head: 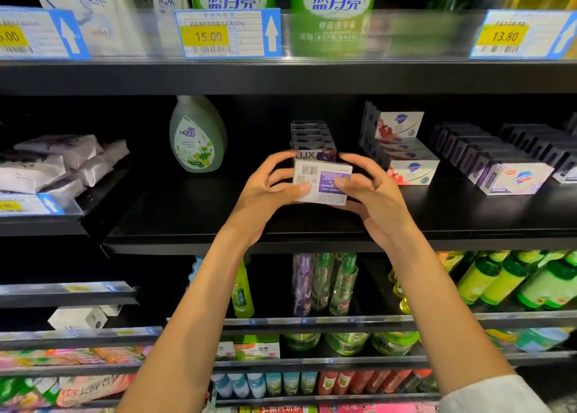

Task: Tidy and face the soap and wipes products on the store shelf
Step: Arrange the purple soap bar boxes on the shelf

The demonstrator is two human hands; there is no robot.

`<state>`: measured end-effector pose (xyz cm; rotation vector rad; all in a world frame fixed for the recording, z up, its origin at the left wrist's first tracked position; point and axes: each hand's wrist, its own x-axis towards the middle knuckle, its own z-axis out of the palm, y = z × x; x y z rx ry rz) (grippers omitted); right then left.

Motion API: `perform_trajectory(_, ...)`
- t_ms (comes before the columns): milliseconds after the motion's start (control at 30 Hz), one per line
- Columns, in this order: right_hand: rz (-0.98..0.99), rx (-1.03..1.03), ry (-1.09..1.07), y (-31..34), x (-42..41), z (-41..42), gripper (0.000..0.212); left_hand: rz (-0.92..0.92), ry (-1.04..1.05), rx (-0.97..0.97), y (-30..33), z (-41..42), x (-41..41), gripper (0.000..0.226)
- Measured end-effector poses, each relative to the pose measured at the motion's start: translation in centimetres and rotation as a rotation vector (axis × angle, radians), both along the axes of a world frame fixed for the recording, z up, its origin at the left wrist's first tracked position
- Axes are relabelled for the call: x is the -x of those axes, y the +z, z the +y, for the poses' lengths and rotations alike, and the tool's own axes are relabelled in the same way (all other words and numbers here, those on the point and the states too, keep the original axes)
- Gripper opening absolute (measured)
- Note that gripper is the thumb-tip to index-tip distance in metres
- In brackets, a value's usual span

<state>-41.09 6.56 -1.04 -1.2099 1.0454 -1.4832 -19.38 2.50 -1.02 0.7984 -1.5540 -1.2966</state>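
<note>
Head view showed me standing at the store shelf (193, 222), holding one Lux soap box (321, 178) with both hands just above the shelf, in front of its row of Lux boxes (312, 138). My left hand (265, 194) and right hand (371, 194) each pinched a side, thumbs on the barcode panel turned toward me. I judged this the facing step: next, turn the logo outward and set it at the row's front.

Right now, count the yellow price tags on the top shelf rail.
3: a cut-off tag at far left, the 15.00 tag left of centre, and the 13.80 tag at right. More may lie outside the frame.
</note>
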Motion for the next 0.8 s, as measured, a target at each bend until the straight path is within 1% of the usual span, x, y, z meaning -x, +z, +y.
perform_trajectory(100,-0.009,-0.016,-0.013,0.01,-0.05,-0.05,0.043,-0.024,-0.080,0.022,-0.12,-0.27,-0.19,0.080)
perform_trajectory(200,0.003,-0.028,-0.018,0.11,-0.26,0.01,0.039,-0.033,-0.112,0.032,-0.15,-0.26,-0.09,0.084)
perform_trajectory(300,0.004,-0.030,0.000,0.14,-0.27,0.05,0.038,-0.019,-0.072,0.035,-0.23,-0.33,-0.10,0.080)
perform_trajectory(367,0.015,-0.015,0.032,0.10,-0.19,0.02,0.041,0.008,-0.050,0.032,-0.29,-0.44,-0.14,0.076)
perform_trajectory(433,0.021,0.007,0.064,0.05,-0.12,0.04,0.049,0.041,-0.045,0.013,-0.31,-0.40,-0.11,0.071)
perform_trajectory(567,0.046,0.042,0.121,-0.16,0.00,-0.01,0.073,0.080,-0.052,-0.015,-0.24,-0.21,-0.04,0.060)
perform_trajectory(633,0.073,0.051,0.128,-0.34,0.04,-0.13,0.079,0.082,-0.056,-0.021,-0.23,-0.17,0.00,0.058)
perform_trajectory(700,0.078,0.048,0.110,-0.42,0.10,-0.27,0.076,0.077,-0.057,-0.028,-0.16,-0.09,0.04,0.057)
perform_trajectory(800,0.055,0.029,0.084,-0.34,0.21,-0.31,0.064,0.067,-0.073,-0.019,-0.17,-0.12,0.09,0.054)
